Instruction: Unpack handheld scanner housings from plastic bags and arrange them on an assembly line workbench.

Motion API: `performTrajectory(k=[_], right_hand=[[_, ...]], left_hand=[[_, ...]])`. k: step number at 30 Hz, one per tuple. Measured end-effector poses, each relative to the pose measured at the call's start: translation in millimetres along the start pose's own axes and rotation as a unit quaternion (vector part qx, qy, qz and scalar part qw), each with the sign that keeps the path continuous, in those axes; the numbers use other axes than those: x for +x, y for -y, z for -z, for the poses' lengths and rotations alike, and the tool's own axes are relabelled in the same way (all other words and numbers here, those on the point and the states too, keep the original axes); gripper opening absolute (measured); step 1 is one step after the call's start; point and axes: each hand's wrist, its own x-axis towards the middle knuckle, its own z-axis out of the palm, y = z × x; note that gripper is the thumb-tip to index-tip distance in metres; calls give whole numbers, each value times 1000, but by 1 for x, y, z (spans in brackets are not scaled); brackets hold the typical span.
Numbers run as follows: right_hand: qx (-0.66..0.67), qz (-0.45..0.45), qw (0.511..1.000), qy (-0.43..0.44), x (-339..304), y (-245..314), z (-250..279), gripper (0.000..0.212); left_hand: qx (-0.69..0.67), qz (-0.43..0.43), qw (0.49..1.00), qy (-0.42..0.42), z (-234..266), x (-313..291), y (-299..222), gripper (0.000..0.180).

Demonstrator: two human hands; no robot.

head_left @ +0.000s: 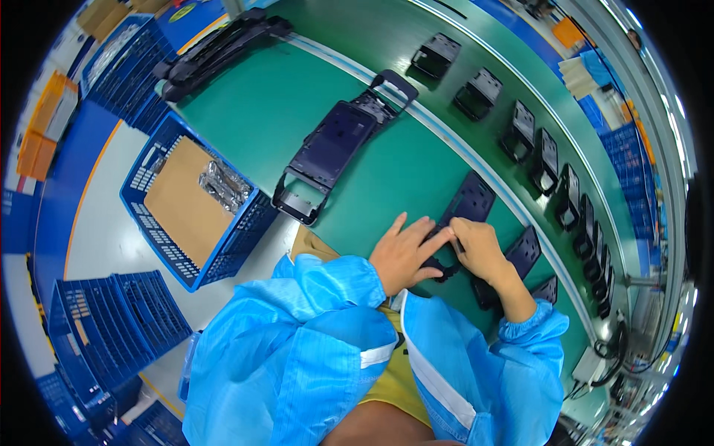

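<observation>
A dark plastic housing (473,196) lies on the green table in front of me, its near part covered by my hands. My left hand (404,254) rests over its left side, fingers stretched and apart, the index finger reaching toward my right hand. My right hand (480,247) is closed over the housing's near portion, its fingers bent down close to the left fingertip. What those fingers pinch, if anything, is hidden. Below the hands a dark curved edge (446,269) shows. More dark housings (523,250) lie just right of my right wrist.
A larger dark frame assembly (335,145) lies farther left on the table, with stacked frames (216,56) beyond. A blue crate (195,279) holding cardboard and bagged parts stands at left. Across a pale rail, several dark units (480,93) line a green strip.
</observation>
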Motion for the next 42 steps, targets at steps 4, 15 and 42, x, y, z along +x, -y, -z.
performTrajectory(k=[4,15,42], right_hand=[[-50,18,995,-79,-14,-2,-3,19],[578,-302,758,-8,57,15,48,27],[429,-246,868,48,239,-96,-9,40]], left_hand=[[44,14,998,39,-8,-3,1,67],[235,160,903,-324,75,-32,40,96],[177,326,856,-361,114,-23,219,98]])
